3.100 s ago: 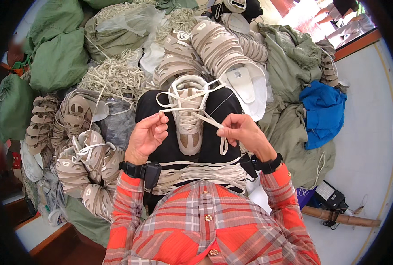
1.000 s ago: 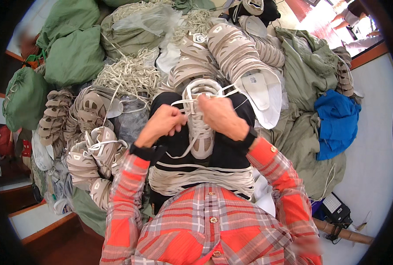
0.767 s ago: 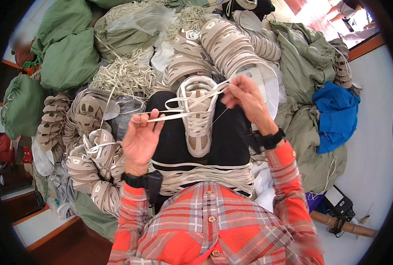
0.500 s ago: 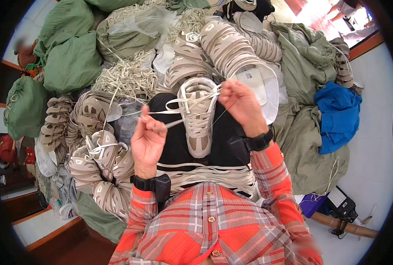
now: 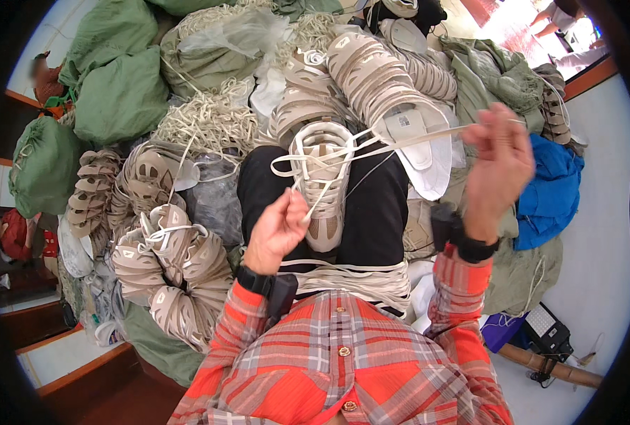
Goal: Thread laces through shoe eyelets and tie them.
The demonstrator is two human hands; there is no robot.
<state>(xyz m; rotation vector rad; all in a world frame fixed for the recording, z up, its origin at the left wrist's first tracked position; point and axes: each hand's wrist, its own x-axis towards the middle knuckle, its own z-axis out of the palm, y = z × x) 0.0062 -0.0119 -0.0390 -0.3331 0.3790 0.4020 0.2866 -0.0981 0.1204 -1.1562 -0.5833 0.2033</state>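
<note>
A beige and tan shoe upper (image 5: 325, 225) rests on my black-trousered lap, its toe pointing toward me. Its cream lace (image 5: 428, 135) criss-crosses the front, with a loose loop at the left of the collar. My right hand (image 5: 497, 173) is raised to the right, fingers closed on the lace, which runs nearly straight from the shoe's top eyelets. Beside the shoe's left side, my left hand (image 5: 278, 232) pinches a lace end close to the lower rows. Across my lap lies a bundle of spare cream laces (image 5: 354, 281).
Stacked shoe uppers (image 5: 371, 78) stand beyond my knees, and a ring of laced uppers (image 5: 180, 312) sits at the left. Behind them is a heap of loose laces (image 5: 205, 120). Green sacks (image 5: 120, 92) surround the area. A blue cloth (image 5: 550, 195) lies at the right.
My right hand has swung outward to the right, drawing the lace out long. My left hand has come in rightward to the shoe's left side.
</note>
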